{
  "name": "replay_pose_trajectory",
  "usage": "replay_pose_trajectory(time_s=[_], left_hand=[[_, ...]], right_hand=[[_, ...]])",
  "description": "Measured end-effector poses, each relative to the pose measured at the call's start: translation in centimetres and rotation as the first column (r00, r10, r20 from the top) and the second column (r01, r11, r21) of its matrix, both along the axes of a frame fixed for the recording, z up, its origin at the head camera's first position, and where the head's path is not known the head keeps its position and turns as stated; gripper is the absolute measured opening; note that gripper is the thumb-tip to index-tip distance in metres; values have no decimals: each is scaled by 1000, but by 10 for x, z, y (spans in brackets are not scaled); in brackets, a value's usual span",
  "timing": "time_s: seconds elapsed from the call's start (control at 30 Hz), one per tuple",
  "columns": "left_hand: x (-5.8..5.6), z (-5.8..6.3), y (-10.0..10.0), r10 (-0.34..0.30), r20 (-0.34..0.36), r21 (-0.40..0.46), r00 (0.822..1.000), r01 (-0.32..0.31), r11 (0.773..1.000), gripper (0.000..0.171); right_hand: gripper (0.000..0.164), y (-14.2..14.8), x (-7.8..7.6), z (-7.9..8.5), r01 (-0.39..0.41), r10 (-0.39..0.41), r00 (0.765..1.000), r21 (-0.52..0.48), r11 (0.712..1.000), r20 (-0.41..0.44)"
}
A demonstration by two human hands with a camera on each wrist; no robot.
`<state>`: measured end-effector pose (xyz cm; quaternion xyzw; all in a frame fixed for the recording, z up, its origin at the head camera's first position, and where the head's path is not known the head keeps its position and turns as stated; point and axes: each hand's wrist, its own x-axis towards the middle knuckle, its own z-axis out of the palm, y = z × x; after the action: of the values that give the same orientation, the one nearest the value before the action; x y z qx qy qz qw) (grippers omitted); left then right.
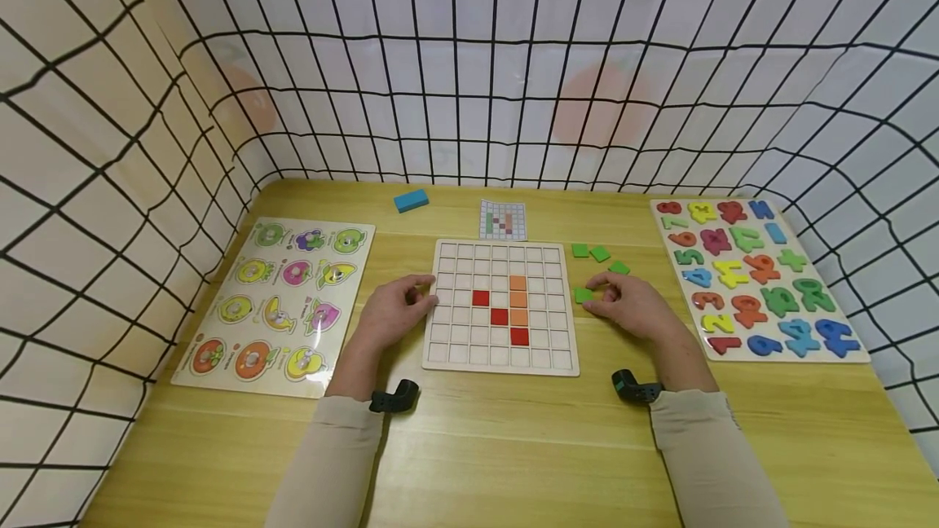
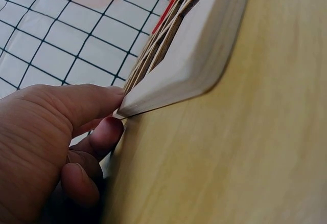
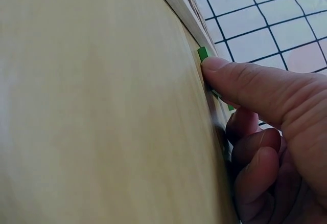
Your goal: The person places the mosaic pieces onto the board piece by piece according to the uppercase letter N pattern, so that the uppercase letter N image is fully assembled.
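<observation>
A square wooden grid board (image 1: pixel 455 358) lies in front of me, holding three red tiles (image 1: pixel 480 298) in a diagonal and three orange tiles (image 1: pixel 517 300) in a column. My left hand (image 1: pixel 394 312) touches the board's left edge with thumb and index fingertips; the left wrist view has the thumb (image 2: pixel 97 101) against the board's side. Right of the board, my right hand (image 1: pixel 634 306) pinches a green tile (image 1: pixel 583 296) low over the table, its thumb partly covering the tile (image 3: pixel 203 53) in the right wrist view. More green tiles (image 1: pixel 601 253) lie just beyond that hand.
Behind the board lies a small printed pattern card (image 1: pixel 502 221), with a blue block (image 1: pixel 411 200) to its left. A fruit puzzle board (image 1: pixel 275 308) flanks the left side, a number puzzle board (image 1: pixel 759 279) the right. Black wire mesh (image 1: pixel 477 96) encloses the table's back and sides.
</observation>
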<state>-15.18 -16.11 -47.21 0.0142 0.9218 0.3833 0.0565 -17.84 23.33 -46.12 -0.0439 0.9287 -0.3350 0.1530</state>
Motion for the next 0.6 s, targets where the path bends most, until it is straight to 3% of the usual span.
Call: replay_pose_trajectory(time_s=[0.6], left_hand=[[0,0,0,-9,-13,-6,1000,9,1000,39]], right_hand=[[36,0,1,0,5,-5,1000,35,999,-20]])
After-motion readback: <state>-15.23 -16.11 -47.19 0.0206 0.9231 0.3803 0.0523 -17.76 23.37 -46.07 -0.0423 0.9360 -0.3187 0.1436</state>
